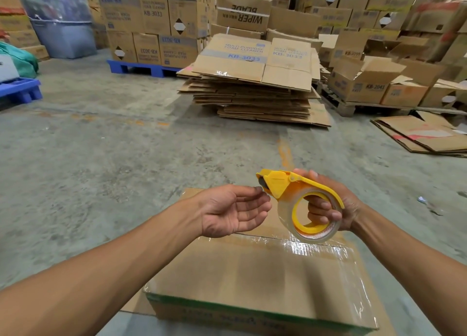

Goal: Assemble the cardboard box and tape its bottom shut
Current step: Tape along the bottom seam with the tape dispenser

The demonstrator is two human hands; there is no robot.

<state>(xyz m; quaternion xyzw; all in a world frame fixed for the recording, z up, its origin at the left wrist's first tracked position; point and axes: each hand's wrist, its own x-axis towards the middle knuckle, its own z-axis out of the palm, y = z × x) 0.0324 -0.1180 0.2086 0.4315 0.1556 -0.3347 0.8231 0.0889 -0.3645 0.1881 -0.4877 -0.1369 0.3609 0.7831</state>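
Observation:
A brown cardboard box stands on the floor right below me, its upward face closed, with clear tape running across it and down its right side. Above it my right hand grips a yellow tape dispenser holding a roll of clear tape, fingers through the roll's core. My left hand is palm up with fingers apart, its fingertips at the dispenser's cutter end, holding nothing that I can see.
A tall pile of flattened cartons lies ahead on the concrete floor. Stacked boxes on a blue pallet stand behind it, open boxes on a wooden pallet to the right, flat cardboard at far right.

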